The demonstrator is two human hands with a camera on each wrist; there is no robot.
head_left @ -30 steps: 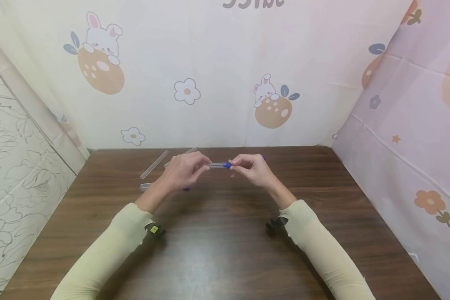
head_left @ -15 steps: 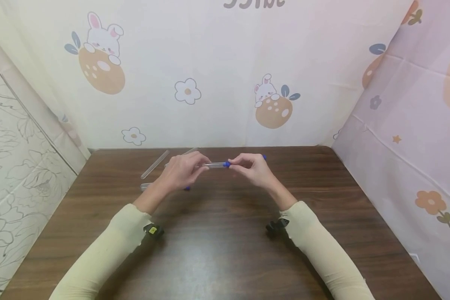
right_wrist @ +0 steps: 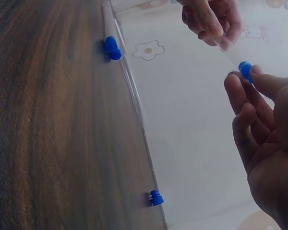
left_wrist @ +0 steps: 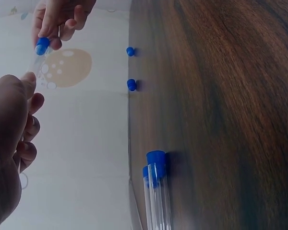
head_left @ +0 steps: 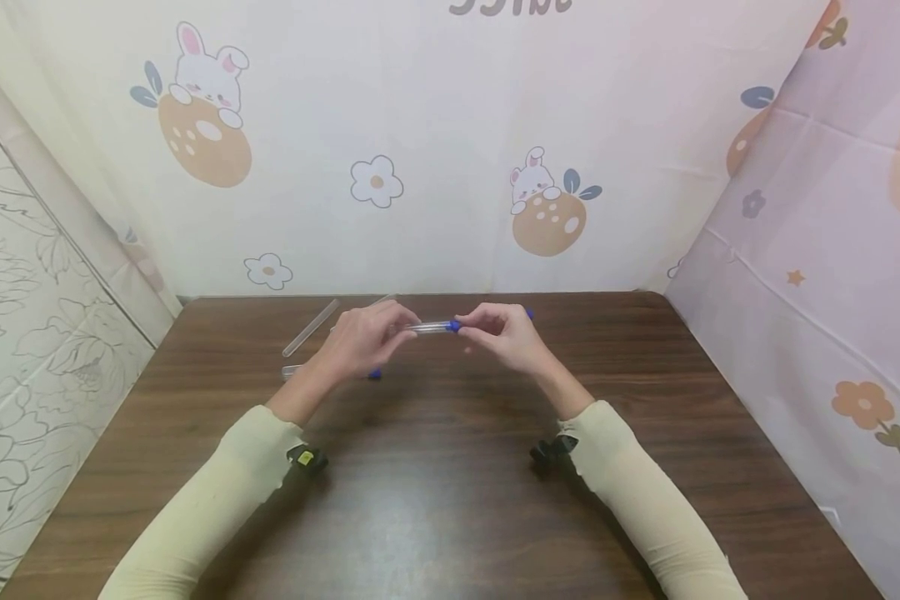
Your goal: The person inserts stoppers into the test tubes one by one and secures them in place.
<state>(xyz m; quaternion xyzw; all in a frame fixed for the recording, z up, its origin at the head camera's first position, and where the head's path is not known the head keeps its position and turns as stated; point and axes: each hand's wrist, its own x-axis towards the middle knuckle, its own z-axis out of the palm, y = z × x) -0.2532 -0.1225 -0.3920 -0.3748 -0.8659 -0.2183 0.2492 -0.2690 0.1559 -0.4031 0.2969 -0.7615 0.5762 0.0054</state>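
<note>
Over the far half of the table, my left hand (head_left: 360, 337) grips a clear test tube (head_left: 429, 327) between thumb and fingers, its mouth turned to the right. My right hand (head_left: 512, 337) pinches the blue cap (head_left: 453, 326) at that end. In the right wrist view, thumb and fingertips lie on either side of this cap (right_wrist: 245, 70); the tube runs from it to the left hand. The closed end of the tube is hidden behind the left fingers. Both hands are held above the tabletop.
Two blue-capped tubes (left_wrist: 158, 201) lie side by side on the wooden table (head_left: 420, 500), partly behind the left arm in the head view. Uncapped clear tubes (head_left: 311, 328) lie at the back left. Two loose blue caps (left_wrist: 131, 85) sit near the back edge, before a patterned cloth (head_left: 450, 167).
Both hands keep their hold on the tube and cap. The right hand and the cap have shifted slightly up in view; the things on the table have not moved.
</note>
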